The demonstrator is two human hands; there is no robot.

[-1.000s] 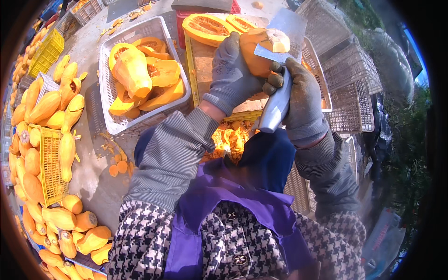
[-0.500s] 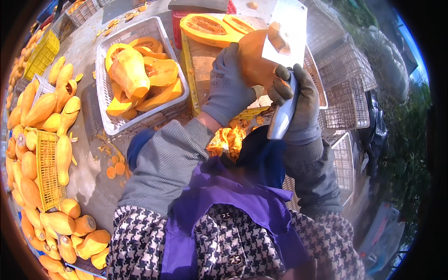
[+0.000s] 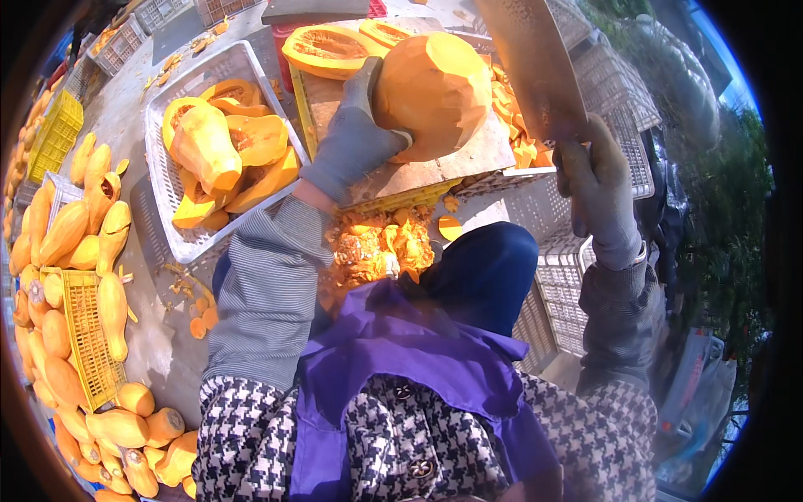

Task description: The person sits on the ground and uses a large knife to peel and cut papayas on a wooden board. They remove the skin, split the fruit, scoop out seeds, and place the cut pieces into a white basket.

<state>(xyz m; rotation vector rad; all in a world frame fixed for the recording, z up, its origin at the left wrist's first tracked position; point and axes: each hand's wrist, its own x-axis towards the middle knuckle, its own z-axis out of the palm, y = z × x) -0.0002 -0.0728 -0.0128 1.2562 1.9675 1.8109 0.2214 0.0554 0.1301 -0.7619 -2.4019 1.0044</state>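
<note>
Head view: left hand (image 3: 355, 142), grey glove, upper centre of frame, half-curled and spread round the left side of a peeled pumpkin piece (image 3: 435, 96), thumb low on it. Holding it; cannot tell if its underside rests on the wooden board (image 3: 456, 171) below. Pumpkin piece is rounded, orange, with flat peel facets, upper centre.

Right hand (image 3: 595, 188), gloved, right of centre, fingers curled round the grip of a cleaver (image 3: 535, 71), grip mostly hidden. Blade points up toward the top edge, right of the pumpkin piece, gap visible between them.

Two cut pumpkin halves (image 3: 328, 52) at top centre, behind the peeled one, seed side showing. Orange chunks (image 3: 506, 105) just right of the board. Stringy pulp (image 3: 376, 247) at frame centre, below the board; round orange slice (image 3: 450, 227) beside it.

White crate (image 3: 163, 180), upper left, holds cut pumpkin pieces (image 3: 205, 146). Whole pumpkins (image 3: 113, 314) heaped down the left edge, round a yellow crate (image 3: 90, 335). Second yellow crate (image 3: 57, 138), upper left. Pale crates (image 3: 615, 92) upper right. Purple cloth (image 3: 393, 351) over the person's front, lower centre.
</note>
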